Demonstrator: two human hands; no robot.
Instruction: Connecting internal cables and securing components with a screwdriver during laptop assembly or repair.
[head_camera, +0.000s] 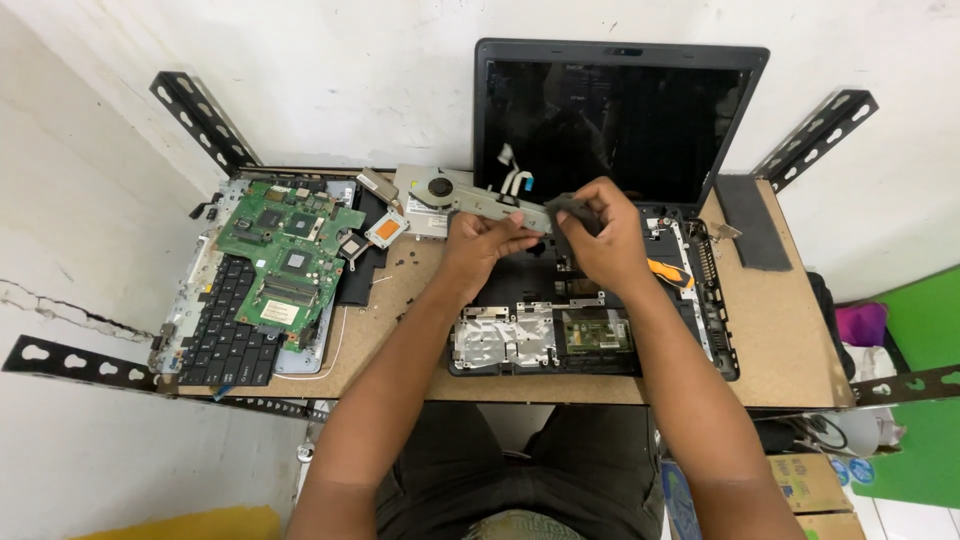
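My left hand (478, 243) and my right hand (603, 235) are both raised over an opened black laptop base (715, 330). Between them they hold a long grey metal bracket (497, 205); the left fingers pinch its middle part, the right fingers grip its dark right end. The bracket's left end reaches toward a cooling fan with heatsink (432, 192) lying on the table. The laptop screen (610, 120) stands upright and dark behind my hands. An orange-handled tool (668, 271) lies in the base just right of my right hand.
A green motherboard (285, 255) rests on a removed keyboard (225, 335) at the table's left. A dark flat pad (752, 220) lies at the right rear. Slotted metal brackets (205, 120) stick out at the table corners. Cardboard boxes (805, 490) sit on the floor to the right.
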